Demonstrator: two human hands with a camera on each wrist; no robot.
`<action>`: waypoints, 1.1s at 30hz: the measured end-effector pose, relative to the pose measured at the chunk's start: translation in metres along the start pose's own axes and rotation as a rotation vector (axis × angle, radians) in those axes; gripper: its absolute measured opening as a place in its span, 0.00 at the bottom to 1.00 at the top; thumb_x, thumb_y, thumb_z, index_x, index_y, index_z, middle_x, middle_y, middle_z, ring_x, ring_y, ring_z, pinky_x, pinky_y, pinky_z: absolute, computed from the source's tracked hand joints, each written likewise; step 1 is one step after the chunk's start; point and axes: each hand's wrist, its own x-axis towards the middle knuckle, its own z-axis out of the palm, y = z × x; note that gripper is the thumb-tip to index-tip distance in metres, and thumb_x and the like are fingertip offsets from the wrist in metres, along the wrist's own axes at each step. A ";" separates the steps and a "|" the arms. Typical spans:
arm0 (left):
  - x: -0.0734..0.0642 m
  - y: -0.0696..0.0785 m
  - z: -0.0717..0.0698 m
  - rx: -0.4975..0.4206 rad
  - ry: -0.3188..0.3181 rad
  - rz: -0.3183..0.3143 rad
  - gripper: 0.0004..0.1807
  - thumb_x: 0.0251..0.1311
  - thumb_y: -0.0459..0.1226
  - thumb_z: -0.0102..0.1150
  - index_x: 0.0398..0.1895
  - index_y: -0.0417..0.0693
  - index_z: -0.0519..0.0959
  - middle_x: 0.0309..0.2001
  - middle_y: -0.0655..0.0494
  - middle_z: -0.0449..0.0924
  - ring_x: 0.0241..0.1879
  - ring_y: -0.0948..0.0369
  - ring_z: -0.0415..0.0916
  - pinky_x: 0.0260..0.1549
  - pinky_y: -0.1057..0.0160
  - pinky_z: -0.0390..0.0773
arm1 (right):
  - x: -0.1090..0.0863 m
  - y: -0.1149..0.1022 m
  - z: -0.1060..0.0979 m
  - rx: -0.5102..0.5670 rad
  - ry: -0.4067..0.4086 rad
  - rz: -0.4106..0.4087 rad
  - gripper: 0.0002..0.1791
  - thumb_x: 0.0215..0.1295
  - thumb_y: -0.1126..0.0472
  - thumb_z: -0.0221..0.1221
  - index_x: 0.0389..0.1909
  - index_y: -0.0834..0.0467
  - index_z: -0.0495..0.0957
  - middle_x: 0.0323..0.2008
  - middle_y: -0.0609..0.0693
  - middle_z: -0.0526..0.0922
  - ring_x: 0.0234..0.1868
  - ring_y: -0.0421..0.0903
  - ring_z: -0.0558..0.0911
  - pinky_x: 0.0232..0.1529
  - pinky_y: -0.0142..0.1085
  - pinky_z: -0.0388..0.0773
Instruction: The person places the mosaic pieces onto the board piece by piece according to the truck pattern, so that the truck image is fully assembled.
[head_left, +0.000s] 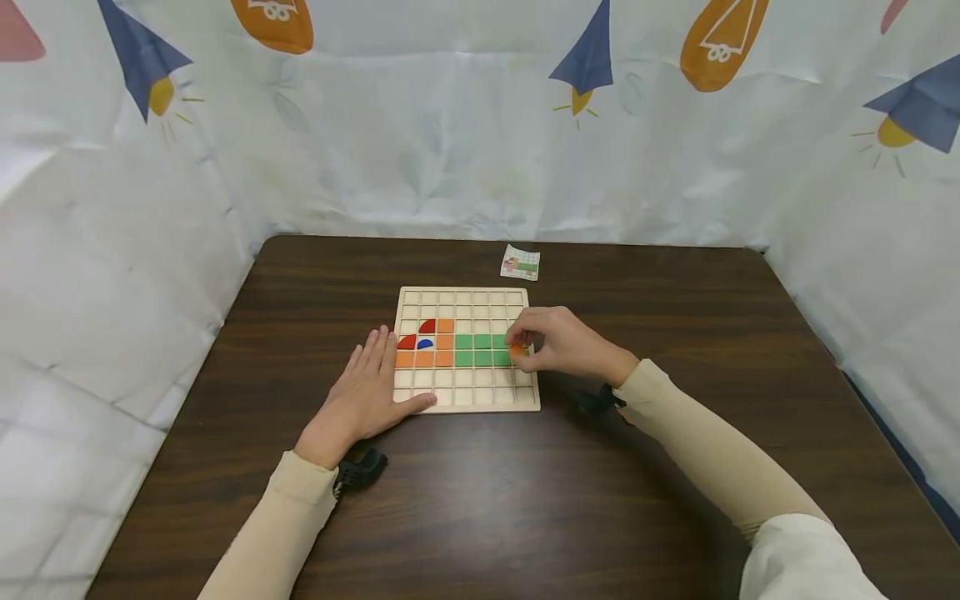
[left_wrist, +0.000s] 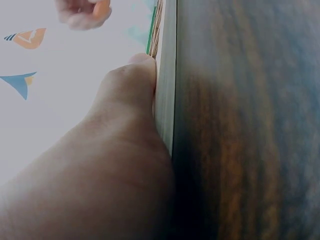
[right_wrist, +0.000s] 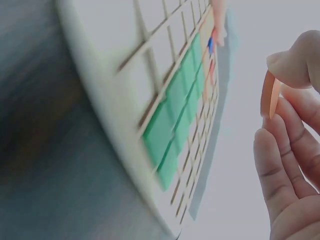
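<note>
In the head view, a pale wooden grid board lies on the table. My left hand rests along its left side with fingers straight, the thumb on the near edge. Between thumb and fingertips, my right hand pinches a thin orange tile over the board's right side; its full outline is hidden. Green square tiles fill two rows beside the right hand. Orange squares, red curved pieces and a blue rounded piece sit farther left in the grid.
Beyond the board, a small card with a coloured grid picture lies on the dark wooden table. A white printed cloth hangs behind the table and along both sides.
</note>
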 end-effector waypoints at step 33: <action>0.000 -0.002 0.000 0.020 0.006 0.013 0.70 0.59 0.80 0.45 0.84 0.39 0.35 0.86 0.41 0.27 0.86 0.44 0.29 0.84 0.39 0.39 | 0.107 -0.041 0.076 -0.022 -0.238 -0.113 0.10 0.62 0.63 0.65 0.44 0.56 0.88 0.37 0.45 0.85 0.37 0.38 0.80 0.42 0.27 0.79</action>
